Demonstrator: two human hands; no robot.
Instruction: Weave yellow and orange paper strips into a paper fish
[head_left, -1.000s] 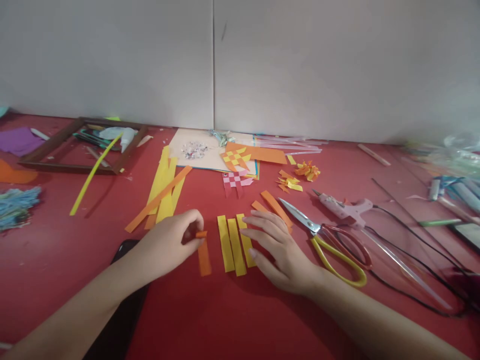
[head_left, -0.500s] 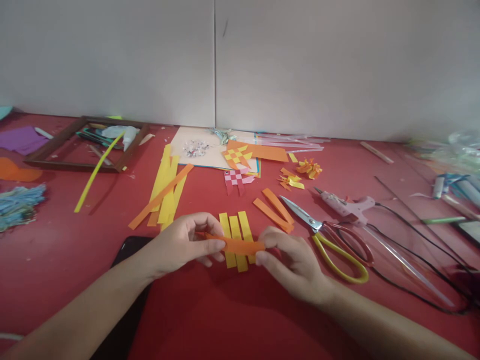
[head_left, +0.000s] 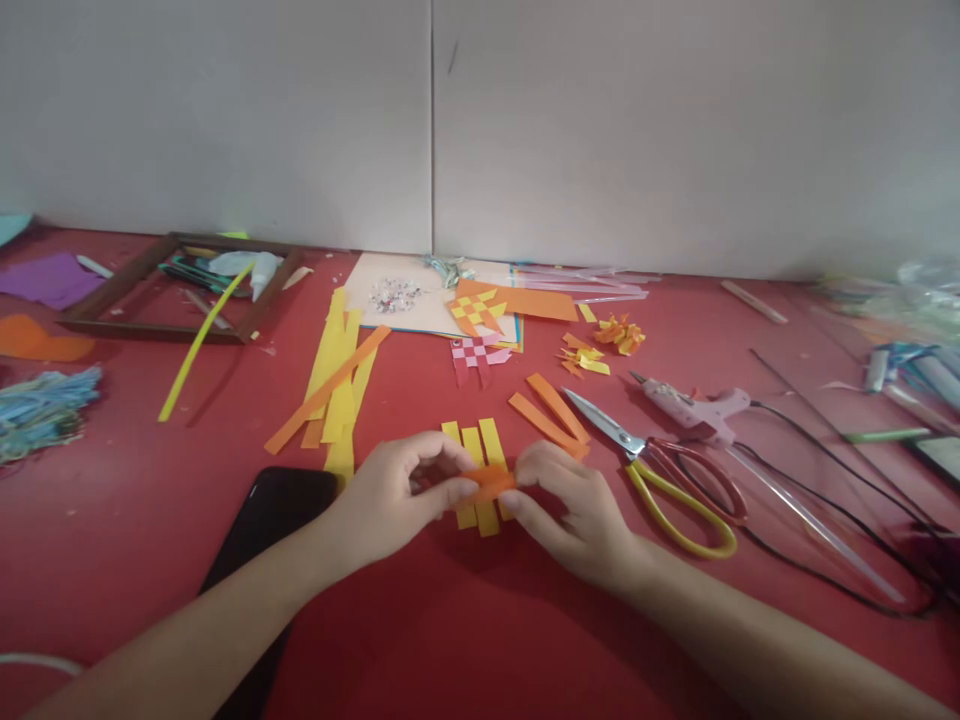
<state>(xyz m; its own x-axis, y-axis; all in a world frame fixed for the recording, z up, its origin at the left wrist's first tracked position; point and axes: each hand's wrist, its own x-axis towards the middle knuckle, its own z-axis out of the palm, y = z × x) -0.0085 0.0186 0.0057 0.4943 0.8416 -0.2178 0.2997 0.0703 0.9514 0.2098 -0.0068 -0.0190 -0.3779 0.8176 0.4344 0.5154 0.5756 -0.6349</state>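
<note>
Between my two hands an orange paper strip [head_left: 491, 482] is stretched crosswise over three short yellow paper strips [head_left: 470, 450] on the red table. My left hand [head_left: 405, 495] pinches its left end, and my right hand [head_left: 568, 505] pinches the right end. Whether the orange strip touches the yellow ones I cannot tell. Two more orange strips [head_left: 551, 415] lie just beyond my right hand. A pink woven paper fish [head_left: 474, 354] and an orange-yellow woven fish [head_left: 478, 310] lie further back.
Scissors [head_left: 649, 465] and a pink glue gun [head_left: 697, 412] with its cord lie at the right. A black phone [head_left: 262, 510] is partly under my left forearm. Long yellow strips [head_left: 341, 390], a wooden frame [head_left: 157, 332] and blue yarn [head_left: 49, 405] occupy the left.
My left hand has slid to the right along the orange strip, so less of the strip shows between my hands. My right hand still holds its end.
</note>
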